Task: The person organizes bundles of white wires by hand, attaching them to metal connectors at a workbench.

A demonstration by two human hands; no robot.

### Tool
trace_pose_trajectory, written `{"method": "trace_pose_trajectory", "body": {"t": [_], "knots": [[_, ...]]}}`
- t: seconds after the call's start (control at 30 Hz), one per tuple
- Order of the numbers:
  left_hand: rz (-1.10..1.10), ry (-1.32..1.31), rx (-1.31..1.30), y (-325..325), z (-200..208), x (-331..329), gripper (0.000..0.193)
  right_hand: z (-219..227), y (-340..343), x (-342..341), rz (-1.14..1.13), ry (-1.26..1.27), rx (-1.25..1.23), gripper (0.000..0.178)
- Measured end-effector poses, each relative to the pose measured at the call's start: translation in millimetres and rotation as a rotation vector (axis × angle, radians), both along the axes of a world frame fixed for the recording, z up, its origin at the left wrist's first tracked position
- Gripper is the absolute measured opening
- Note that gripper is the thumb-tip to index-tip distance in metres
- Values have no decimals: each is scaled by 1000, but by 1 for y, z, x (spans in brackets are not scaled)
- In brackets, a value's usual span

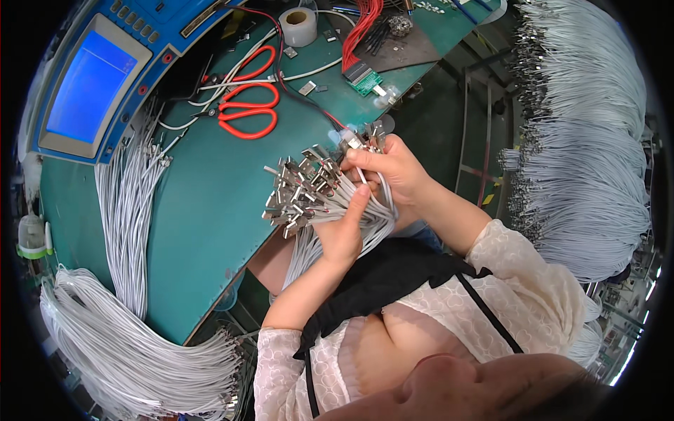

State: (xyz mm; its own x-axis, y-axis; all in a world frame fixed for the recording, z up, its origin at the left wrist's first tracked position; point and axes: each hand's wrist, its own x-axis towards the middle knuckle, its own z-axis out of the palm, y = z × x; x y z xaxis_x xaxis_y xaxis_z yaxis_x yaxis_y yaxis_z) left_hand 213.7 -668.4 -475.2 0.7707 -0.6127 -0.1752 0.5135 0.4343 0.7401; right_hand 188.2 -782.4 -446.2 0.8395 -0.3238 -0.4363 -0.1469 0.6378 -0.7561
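Note:
My left hand (342, 231) is closed round a thick bundle of white USB cables (309, 193), whose bare metal plugs fan out to the left over the table edge. My right hand (394, 168) pinches the end of one USB cable (356, 142) between thumb and fingers. That end is at a small test connector (344, 135) with red and black wires; whether it is fully plugged in I cannot tell. Just beyond lies a green circuit board (365, 81) with a red ribbon of wires.
A blue tester (91, 84) with a lit screen stands at the back left. Red-handled scissors (249, 112), a tape roll (298, 28) and loose cables lie on the green table (189, 210). Large cable bundles (140, 351) hang at the left; more cables (583, 140) are stacked at the right.

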Motion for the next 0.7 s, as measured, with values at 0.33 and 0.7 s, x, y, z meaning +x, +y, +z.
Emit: {"method": "trace_pose_trajectory", "body": {"t": [0.33, 0.7], "knots": [[-38, -87, 201, 13, -8, -6, 25, -18, -10, -12, -95, -26, -223, 11], [-43, -7, 84, 6, -4, -7, 33, -2, -1, -1, 28, 17, -159, 14]]}}
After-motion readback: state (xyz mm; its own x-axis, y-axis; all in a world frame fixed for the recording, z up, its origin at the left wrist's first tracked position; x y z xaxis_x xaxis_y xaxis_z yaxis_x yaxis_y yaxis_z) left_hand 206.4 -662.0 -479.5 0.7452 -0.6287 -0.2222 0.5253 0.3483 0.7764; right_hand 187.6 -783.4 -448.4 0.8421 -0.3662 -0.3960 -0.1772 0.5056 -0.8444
